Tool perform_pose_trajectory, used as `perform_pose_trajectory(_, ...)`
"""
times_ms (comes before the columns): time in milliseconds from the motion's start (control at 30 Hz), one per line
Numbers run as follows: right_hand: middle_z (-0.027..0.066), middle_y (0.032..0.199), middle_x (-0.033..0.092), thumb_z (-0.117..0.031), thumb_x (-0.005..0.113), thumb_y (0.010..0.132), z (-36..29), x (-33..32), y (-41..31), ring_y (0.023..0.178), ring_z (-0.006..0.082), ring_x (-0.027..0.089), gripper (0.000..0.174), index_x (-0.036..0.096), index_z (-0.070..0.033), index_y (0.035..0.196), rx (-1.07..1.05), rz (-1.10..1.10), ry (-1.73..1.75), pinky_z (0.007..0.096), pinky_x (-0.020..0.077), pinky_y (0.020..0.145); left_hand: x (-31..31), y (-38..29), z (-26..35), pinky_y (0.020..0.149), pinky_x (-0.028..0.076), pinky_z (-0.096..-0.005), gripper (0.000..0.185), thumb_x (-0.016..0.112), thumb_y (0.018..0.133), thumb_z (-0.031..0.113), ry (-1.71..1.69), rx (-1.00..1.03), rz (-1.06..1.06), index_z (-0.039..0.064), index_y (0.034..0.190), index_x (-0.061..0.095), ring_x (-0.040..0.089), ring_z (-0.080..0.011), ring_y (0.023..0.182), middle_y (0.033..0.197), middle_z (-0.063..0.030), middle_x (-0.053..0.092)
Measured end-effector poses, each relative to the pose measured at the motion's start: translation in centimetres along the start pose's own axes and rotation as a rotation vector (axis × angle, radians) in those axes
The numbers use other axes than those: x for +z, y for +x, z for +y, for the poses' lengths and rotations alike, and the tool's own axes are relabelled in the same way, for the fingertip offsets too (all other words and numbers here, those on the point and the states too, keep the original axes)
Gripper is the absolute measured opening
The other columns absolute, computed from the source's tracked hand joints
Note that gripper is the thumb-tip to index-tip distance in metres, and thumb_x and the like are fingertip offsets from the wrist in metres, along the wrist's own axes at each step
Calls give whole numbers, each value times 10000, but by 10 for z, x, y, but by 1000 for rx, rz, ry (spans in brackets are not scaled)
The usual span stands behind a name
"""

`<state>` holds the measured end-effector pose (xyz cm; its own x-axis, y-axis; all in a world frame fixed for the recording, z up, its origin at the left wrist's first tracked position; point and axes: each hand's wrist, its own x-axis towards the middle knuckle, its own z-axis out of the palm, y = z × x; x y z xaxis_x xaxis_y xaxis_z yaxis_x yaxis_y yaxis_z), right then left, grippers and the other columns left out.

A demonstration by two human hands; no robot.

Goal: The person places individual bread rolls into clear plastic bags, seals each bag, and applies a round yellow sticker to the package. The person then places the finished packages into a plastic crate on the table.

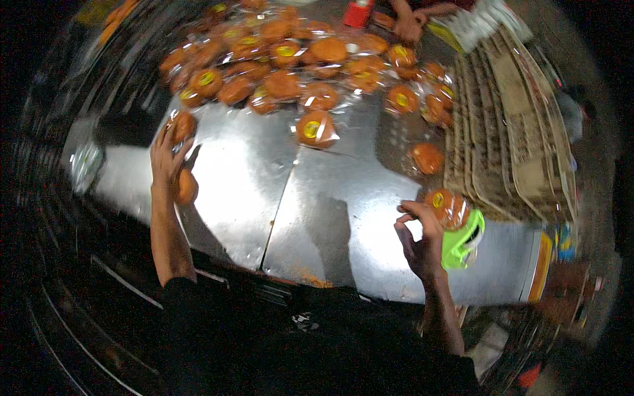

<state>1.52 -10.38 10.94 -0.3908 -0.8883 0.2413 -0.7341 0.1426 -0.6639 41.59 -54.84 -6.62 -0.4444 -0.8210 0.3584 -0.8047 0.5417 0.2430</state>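
Observation:
On the left of the metal tabletop, my left hand [168, 156] has its fingers and thumb around the near side of a brown bun [183, 124] in clear plastic. Another brown bun [187, 187], seemingly unwrapped, lies beside my left wrist. My right hand [423, 235] is over the right side, fingers bent and apart, with nothing visible in them. Just beyond its knuckles lie wrapped buns [448, 208] with a yellow label. A bright green tape dispenser [463, 242] is right beside that hand, partly behind it. One wrapped bun [316, 129] sits alone near the middle.
A heap of wrapped buns [282, 84] covers the far side of the metal table [237, 163]. Stacked brown trays [500, 123] stand at the right. Beyond the heap, another person's hands [408, 24] are near a red object [357, 14]. Clear plastic [86, 166] lies far left.

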Motion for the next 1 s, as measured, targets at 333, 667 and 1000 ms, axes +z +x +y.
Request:
perform_pose_trajectory(333, 148, 1173, 611, -101, 700, 873, -1, 30, -53, 1081, 235, 612, 399, 552, 6, 1228, -25, -231, 58, 353, 489, 913, 57, -124, 379, 1116, 71, -704, 930, 699, 785, 542, -207, -396, -78, 135, 1524, 309, 195, -490, 1406, 1550, -236, 231)
perform_pose_trajectory(667, 134, 1052, 618, -150, 626, 925, -106, -193, -79, 974, 217, 613, 216, 580, -4, 1076, -363, -558, 973, 340, 491, 871, -30, -195, 529, 1101, 67, -738, 1108, 579, 732, 800, -60, 430, -335, 107, 1539, 267, 34, -467, 1475, 1590, -239, 169)
perform_pose_trajectory(1000, 129, 982, 614, -188, 582, 934, -28, -296, -155, 901, 237, 615, 195, 588, -5, 1002, -447, -708, 1057, 343, 495, 812, 34, -257, 548, 1112, -28, -708, 1234, 593, 685, 829, -1, 583, -275, -3, 1520, 227, 198, -393, 1460, 1566, -179, 268)
